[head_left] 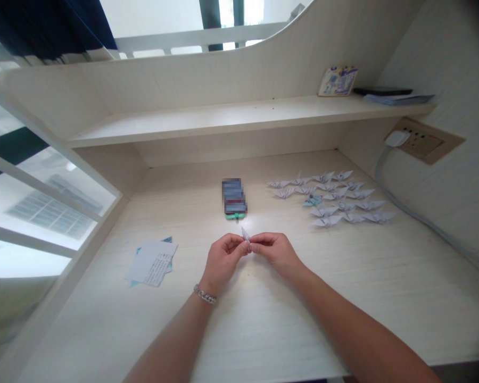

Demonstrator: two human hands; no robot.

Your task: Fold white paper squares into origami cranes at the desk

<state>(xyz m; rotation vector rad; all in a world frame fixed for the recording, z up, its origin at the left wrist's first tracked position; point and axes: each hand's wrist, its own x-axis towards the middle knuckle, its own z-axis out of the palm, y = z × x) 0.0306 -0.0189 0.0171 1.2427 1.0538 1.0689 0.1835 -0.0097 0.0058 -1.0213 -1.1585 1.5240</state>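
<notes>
Between my fingertips, at the middle of the desk, is a small folded piece of white paper (245,234) with a narrow point facing up. My left hand (226,259) pinches its left side, and a chain bracelet circles that wrist. On the other side my right hand (277,254) pinches the paper too, its thumb close to the left thumb. Fingers cover the lower part of the paper. Rows of white folded paper cranes (339,205) stand to the right, with one blue patterned crane (312,200) among them.
Just beyond my hands a phone (233,196) lies on a green stand (235,216). Square paper sheets (154,263), the top one with writing, lie at left. A shelf (223,119) spans the back, holding a small box (337,81). At right a cable (415,213) runs from a wall socket (427,141).
</notes>
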